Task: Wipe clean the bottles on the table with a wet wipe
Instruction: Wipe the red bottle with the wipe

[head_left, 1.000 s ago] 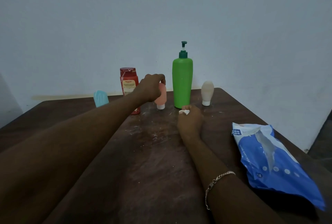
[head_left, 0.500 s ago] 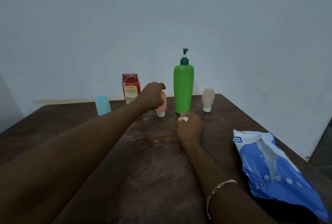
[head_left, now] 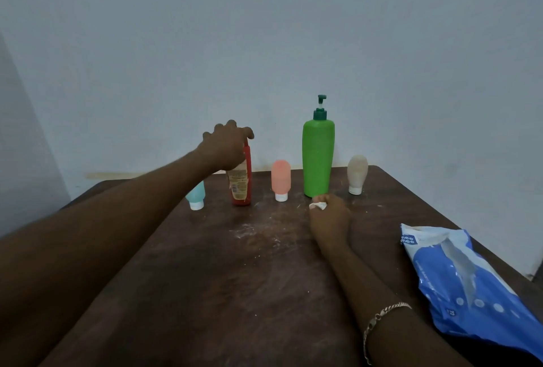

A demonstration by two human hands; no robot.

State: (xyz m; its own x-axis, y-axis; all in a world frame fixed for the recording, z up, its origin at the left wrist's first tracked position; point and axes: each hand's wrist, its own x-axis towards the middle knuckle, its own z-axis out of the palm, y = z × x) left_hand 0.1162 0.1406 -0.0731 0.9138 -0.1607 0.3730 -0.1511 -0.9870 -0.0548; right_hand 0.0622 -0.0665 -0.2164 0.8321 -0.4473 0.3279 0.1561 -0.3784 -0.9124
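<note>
Several bottles stand in a row near the far edge of the dark wooden table (head_left: 223, 278): a small light-blue bottle (head_left: 196, 197), a red labelled bottle (head_left: 241, 183), a pink bottle (head_left: 281, 179), a tall green pump bottle (head_left: 318, 158) and a beige bottle (head_left: 357, 173). My left hand (head_left: 227, 146) grips the top of the red bottle, hiding its cap. My right hand (head_left: 330, 216) rests on the table just in front of the green bottle, fingers curled round a crumpled white wet wipe (head_left: 318, 205).
A blue pack of wet wipes (head_left: 467, 281) lies at the table's right edge. White dusty smears (head_left: 252, 230) mark the tabletop in front of the bottles. A plain wall stands right behind the table.
My left hand has let go of the pink bottle, which now stands free, and moved left and up onto the top of the red bottle. My right hand stays put with the wipe.
</note>
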